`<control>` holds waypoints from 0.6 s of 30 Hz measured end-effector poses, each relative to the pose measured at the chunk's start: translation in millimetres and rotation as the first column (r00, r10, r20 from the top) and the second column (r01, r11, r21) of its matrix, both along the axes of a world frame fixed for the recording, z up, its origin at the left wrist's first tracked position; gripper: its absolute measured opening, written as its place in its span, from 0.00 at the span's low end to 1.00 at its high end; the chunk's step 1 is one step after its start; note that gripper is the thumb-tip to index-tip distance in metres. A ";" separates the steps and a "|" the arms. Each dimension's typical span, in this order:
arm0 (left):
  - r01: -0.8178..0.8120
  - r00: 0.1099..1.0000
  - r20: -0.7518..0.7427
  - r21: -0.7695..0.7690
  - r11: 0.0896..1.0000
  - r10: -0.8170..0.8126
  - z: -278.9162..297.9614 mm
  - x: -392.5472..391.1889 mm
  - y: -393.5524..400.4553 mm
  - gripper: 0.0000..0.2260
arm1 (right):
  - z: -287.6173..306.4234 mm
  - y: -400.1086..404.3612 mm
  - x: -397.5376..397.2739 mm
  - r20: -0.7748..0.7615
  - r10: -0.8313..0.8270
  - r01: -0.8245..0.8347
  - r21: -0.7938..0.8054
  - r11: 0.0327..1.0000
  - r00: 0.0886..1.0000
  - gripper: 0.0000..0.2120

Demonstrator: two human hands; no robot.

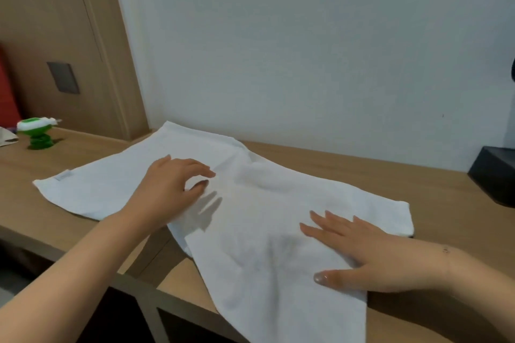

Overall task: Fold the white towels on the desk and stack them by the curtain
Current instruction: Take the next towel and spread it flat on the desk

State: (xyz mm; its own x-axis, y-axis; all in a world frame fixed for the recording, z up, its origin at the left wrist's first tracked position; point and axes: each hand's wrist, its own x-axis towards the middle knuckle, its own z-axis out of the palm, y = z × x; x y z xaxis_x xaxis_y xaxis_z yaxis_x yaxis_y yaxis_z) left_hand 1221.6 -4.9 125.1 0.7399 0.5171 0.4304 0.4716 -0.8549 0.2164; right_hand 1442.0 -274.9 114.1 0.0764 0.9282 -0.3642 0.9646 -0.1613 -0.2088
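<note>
Pressing flat-fingered, the right hand (370, 248) pins the towel (250, 203); left hand (170, 189) hovers loosely curled, empty; overhanging lower-centre cloth might slide off the desk (348, 164).

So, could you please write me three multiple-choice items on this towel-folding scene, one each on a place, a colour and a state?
1. Where does the green and white gadget stand?
A. at the desk's far left
B. on the towel
C. beside the black box

2. What colour is the towel?
A. grey
B. white
C. red

3. How does the right hand lie?
A. curled in a fist
B. pinching a corner
C. flat on the towel

Key: 1 A, it stands on the desk well left of the towel; 2 B, the cloth is plain white; 3 C, its fingers are straight and spread on the cloth, while the left hand hovers with fingers loosely curled.
</note>
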 end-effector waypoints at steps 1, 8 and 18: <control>-0.048 0.999 -0.018 -0.012 0.999 0.048 2.1 -0.4 4.8 0.10 | 2.4 -6.7 4.6 -0.024 0.007 -0.008 -0.028 1.000 1.000 0.37; -0.172 0.961 -0.272 -0.457 0.873 0.047 -9.9 4.2 7.9 0.38 | 27.9 -19.3 16.1 -0.114 -0.214 0.235 0.218 0.947 0.970 0.27; -0.228 0.846 -0.531 -0.443 0.867 -0.049 -20.0 -0.2 -0.2 0.56 | -20.5 23.3 15.9 0.101 -0.359 0.347 0.115 0.931 0.928 0.34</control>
